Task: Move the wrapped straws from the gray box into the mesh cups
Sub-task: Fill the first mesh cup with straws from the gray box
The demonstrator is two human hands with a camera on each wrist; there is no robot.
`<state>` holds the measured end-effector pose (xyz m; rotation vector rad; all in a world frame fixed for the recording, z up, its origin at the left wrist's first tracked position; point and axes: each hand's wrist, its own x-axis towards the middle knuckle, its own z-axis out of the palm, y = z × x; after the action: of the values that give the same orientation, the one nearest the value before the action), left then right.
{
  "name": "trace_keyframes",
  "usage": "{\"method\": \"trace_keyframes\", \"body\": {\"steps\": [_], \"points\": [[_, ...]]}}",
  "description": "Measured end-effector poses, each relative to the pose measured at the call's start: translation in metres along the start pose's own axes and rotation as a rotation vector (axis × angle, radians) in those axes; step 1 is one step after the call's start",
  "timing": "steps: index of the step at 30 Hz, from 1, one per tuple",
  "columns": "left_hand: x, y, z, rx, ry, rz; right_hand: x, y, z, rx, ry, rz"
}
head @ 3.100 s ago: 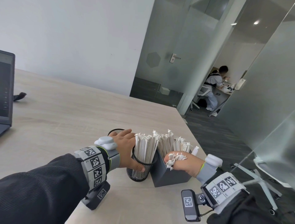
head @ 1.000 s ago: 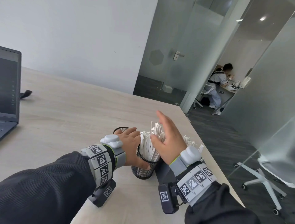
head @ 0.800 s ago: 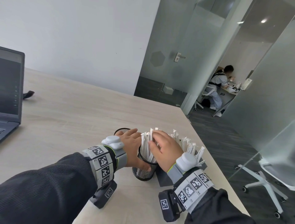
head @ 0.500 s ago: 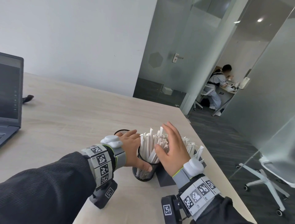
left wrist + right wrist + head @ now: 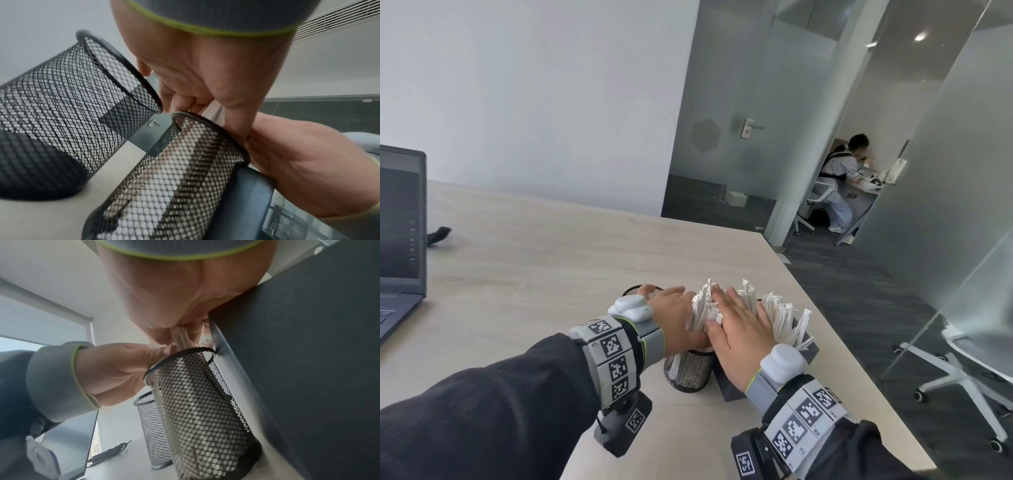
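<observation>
A black mesh cup (image 5: pixel 688 371) packed with white wrapped straws (image 5: pixel 703 308) stands against the gray box (image 5: pixel 729 389). My left hand (image 5: pixel 678 317) curls round the cup's top, thumb along the rim (image 5: pixel 160 353). My right hand (image 5: pixel 738 325) lies flat, fingers straight, pressing on the straw tops, its heel over the box's near edge. More wrapped straws (image 5: pixel 780 317) stand in the box. A second mesh cup (image 5: pixel 640 291) stands just behind my left hand; through its mesh (image 5: pixel 61 113) it looks empty.
The table's right edge (image 5: pixel 825 308) runs close beside the box. A laptop (image 5: pixel 400 233) stands open at the far left with a cable (image 5: pixel 438 234) by it. Bare tabletop (image 5: pixel 551 274) stretches behind the cups. An office chair (image 5: pixel 969 359) sits off the table's right side.
My right hand brought a bunch of straws from the box to the near cup, patted them, and now lies flat on their tops. The left hand has kept its hold.
</observation>
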<state>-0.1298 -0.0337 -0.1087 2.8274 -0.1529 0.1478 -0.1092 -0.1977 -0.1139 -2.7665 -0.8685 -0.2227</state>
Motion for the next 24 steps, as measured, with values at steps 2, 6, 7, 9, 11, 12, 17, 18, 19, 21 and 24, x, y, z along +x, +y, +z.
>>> {"method": "trace_keyframes", "body": {"steps": [2, 6, 7, 9, 11, 12, 17, 18, 19, 21, 24], "points": [[0.000, -0.001, 0.006, -0.035, 0.078, -0.001, 0.000, -0.001, -0.001, 0.019, 0.014, -0.009], [0.003, -0.011, 0.012, -0.055, 0.145, -0.051, -0.001, 0.000, -0.003, 0.052, 0.040, -0.048], [0.003, -0.014, 0.010, -0.051, 0.148, -0.064, -0.001, 0.002, -0.004, 0.057, 0.046, -0.036], [0.003, -0.020, 0.007, -0.068, 0.121, -0.093, -0.002, 0.007, -0.005, 0.107, 0.096, 0.016], [0.001, -0.025, 0.003, -0.145, 0.082, -0.105, -0.003, 0.014, -0.007, 0.158, 0.179, 0.078], [0.000, -0.026, 0.002, -0.195, 0.076, -0.085, -0.003, 0.018, -0.008, 0.159, 0.224, 0.098], [0.001, -0.027, 0.003, -0.372, 0.106, 0.062, -0.003, 0.024, -0.007, 0.213, 0.343, 0.042], [0.001, -0.025, 0.003, -0.350, 0.096, 0.087, -0.003, 0.022, -0.005, 0.232, 0.325, 0.008], [0.002, -0.022, 0.003, -0.301, 0.085, 0.106, -0.003, 0.021, -0.003, 0.253, 0.299, -0.030], [0.004, -0.018, 0.004, -0.213, 0.070, 0.115, -0.003, 0.019, 0.000, 0.364, 0.235, -0.094], [0.008, -0.023, 0.004, -0.229, 0.066, 0.075, -0.006, 0.027, -0.002, 0.605, 0.264, -0.013]]}}
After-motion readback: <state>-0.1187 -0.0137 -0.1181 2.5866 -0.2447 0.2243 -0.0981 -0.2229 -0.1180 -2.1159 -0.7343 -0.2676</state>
